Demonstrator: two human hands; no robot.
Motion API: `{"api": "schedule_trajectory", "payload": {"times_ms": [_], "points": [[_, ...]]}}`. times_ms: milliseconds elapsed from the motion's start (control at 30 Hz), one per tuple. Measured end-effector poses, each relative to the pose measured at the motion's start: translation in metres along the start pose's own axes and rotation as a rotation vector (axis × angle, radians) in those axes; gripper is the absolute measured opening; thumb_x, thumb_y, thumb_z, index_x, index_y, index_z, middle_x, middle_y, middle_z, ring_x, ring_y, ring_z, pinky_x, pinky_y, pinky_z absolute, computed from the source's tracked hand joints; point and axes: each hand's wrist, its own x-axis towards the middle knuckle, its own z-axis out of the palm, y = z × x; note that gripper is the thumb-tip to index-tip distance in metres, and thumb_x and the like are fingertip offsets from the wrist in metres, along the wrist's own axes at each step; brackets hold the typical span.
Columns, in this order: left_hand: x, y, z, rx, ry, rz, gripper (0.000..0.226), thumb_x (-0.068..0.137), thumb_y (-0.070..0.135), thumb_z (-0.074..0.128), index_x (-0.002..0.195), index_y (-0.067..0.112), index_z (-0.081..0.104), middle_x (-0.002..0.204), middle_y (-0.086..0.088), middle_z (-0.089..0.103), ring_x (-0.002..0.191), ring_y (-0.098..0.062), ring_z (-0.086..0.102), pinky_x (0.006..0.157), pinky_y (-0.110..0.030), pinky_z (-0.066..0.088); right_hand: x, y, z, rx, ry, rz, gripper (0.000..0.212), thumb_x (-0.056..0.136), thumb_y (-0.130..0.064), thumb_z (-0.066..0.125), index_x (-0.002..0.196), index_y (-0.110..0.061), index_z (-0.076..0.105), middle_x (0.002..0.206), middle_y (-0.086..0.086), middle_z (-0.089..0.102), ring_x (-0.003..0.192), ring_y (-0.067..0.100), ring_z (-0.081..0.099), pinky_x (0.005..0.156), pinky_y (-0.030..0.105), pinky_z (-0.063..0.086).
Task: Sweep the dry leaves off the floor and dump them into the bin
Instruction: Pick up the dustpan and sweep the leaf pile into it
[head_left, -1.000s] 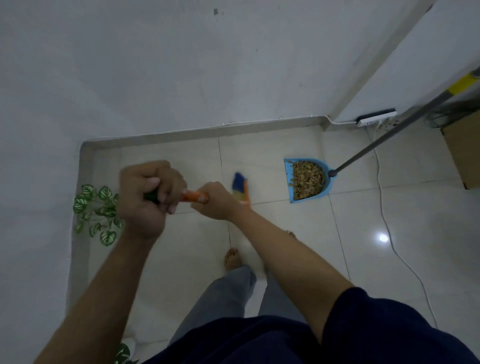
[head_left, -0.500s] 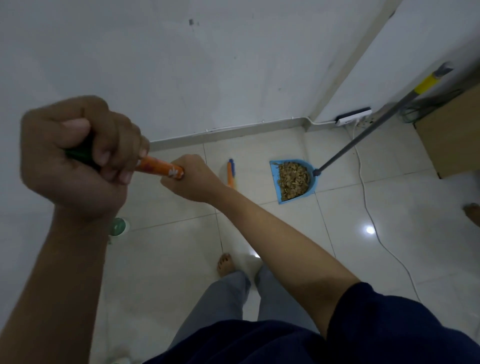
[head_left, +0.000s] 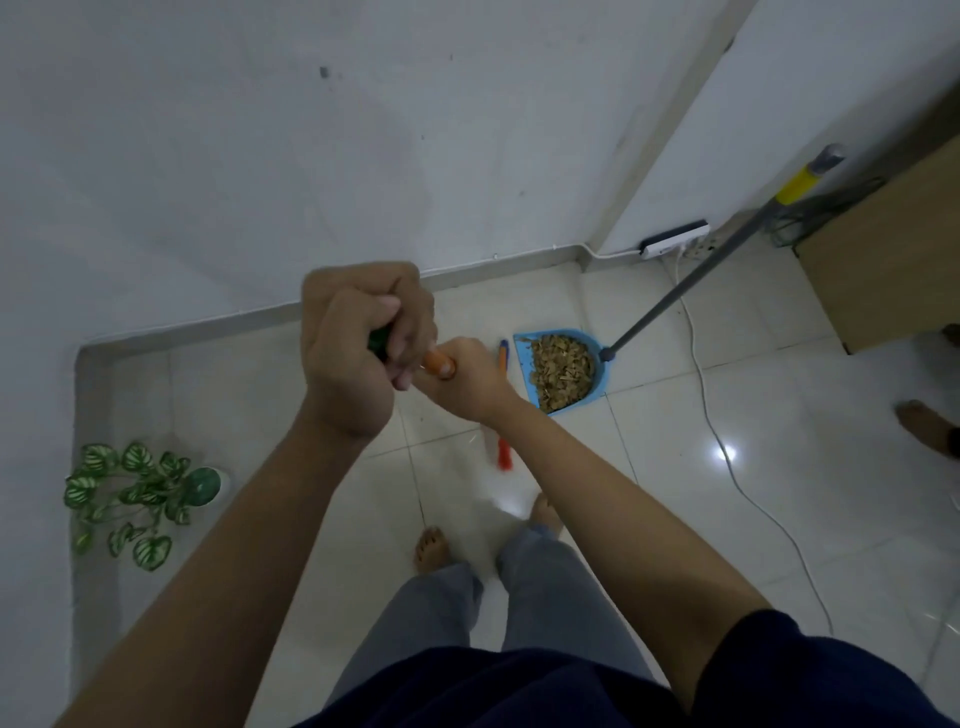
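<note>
Dry leaves (head_left: 562, 370) lying heaped inside the blue dustpan (head_left: 597, 347), filling most of its tray. Dustpan resting on the pale tiled floor (head_left: 779, 467) near the corner where 2 white walls meet, its long grey pole (head_left: 691, 275) with a yellow band slanting up to the right. Left hand (head_left: 358, 348) clenching tight around the green upper end of the broom handle (head_left: 439, 362), right hand (head_left: 465, 382) wrapping the orange part just below, both fists touching each other. Broom head (head_left: 504, 454) showing orange and blurred on the floor below the right wrist, with a blue and orange strip peeking out just left of the dustpan. Bare feet and grey trousers standing at the bottom centre. Green variegated plant (head_left: 130, 499) lying on the floor by the left wall. White power strip (head_left: 675, 240) sitting at the corner, its white cable (head_left: 727, 457) trailing across the tiles. Brown cabinet (head_left: 883, 270) standing at the right edge, another person's foot (head_left: 924, 426) showing beside it.
</note>
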Motion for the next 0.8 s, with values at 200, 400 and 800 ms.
{"api": "schedule_trajectory", "payload": {"times_ms": [200, 400, 800], "points": [[0.051, 0.003, 0.026, 0.101, -0.013, 0.153, 0.024, 0.074, 0.019, 0.04, 0.051, 0.022, 0.043, 0.04, 0.016, 0.039, 0.032, -0.012, 0.033, 0.042, -0.032, 0.03, 0.024, 0.002, -0.039, 0.042, -0.03, -0.063, 0.047, 0.079, -0.009, 0.06, 0.045, -0.016, 0.028, 0.046, -0.002, 0.036, 0.045, 0.005, 0.037, 0.043, 0.016, 0.028], [0.053, -0.088, 0.04, 0.395, 0.238, -0.017, 0.021, 0.076, 0.02, 0.057, 0.057, 0.023, 0.05, 0.047, 0.011, 0.053, 0.044, -0.017, 0.05, 0.052, -0.032, 0.045, 0.035, 0.03, -0.076, -0.04, -0.335, -0.191, 0.024, 0.084, -0.016, 0.066, 0.102, -0.002, 0.059, 0.109, 0.019, 0.064, 0.103, 0.029, 0.059, 0.086, 0.035, 0.045], [0.062, -0.148, 0.067, 0.358, 0.636, -0.102, 0.03, 0.077, 0.017, 0.053, 0.05, 0.017, 0.038, 0.04, 0.017, 0.041, 0.039, 0.0, 0.044, 0.052, -0.016, 0.046, 0.115, 0.188, -0.291, -1.366, -0.383, 0.216, 0.045, 0.09, -0.022, 0.047, 0.134, -0.011, 0.044, 0.137, 0.012, 0.044, 0.127, 0.032, 0.043, 0.107, 0.048, 0.03]]}}
